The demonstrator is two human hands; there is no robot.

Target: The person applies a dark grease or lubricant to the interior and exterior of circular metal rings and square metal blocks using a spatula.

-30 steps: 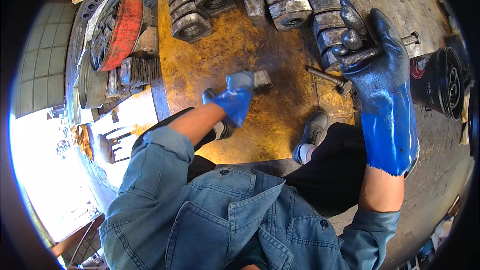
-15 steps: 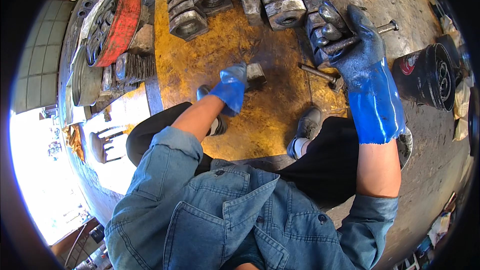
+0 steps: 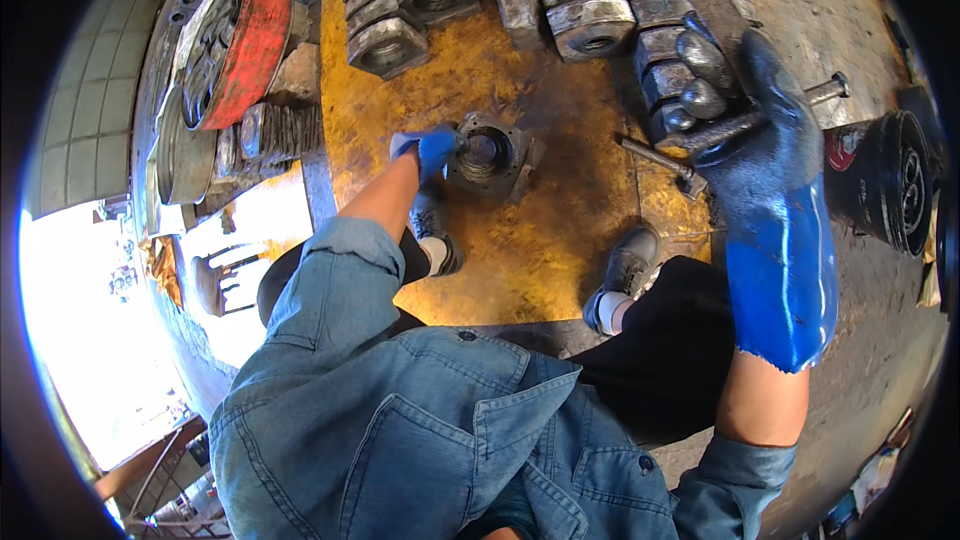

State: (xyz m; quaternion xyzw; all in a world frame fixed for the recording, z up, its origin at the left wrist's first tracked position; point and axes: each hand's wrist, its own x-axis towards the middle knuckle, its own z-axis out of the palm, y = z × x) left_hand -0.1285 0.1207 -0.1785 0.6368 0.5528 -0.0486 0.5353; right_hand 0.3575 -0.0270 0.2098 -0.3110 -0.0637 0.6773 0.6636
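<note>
My left hand [image 3: 432, 152], in a blue rubber glove, grips the left edge of a square metal block [image 3: 480, 185] with a threaded round hole. The block sits tilted on the yellow, stained floor plate between my feet, its hole showing toward me. Raised at the right, my right hand [image 3: 755, 130] wears a long blue glove blackened over palm and fingers. Its fingers curl around a dark metal rod [image 3: 826, 90] with a wider knob at the outer end. Below that hand lies a metal bar with a wider head [image 3: 662, 162] on the floor.
Rows of similar blocks [image 3: 590, 25] stand at the far side. A red-rimmed wheel [image 3: 260, 50] and stacked metal plates [image 3: 262, 135] stand at the left. A black bucket [image 3: 880, 180] lies tipped at the right. My shoes [image 3: 632, 260] rest on the yellow plate [image 3: 500, 280].
The block has been tipped so its round hole now shows. My left hand has moved slightly left in the picture; my right hand, still holding the rod, has shifted right and lower.
</note>
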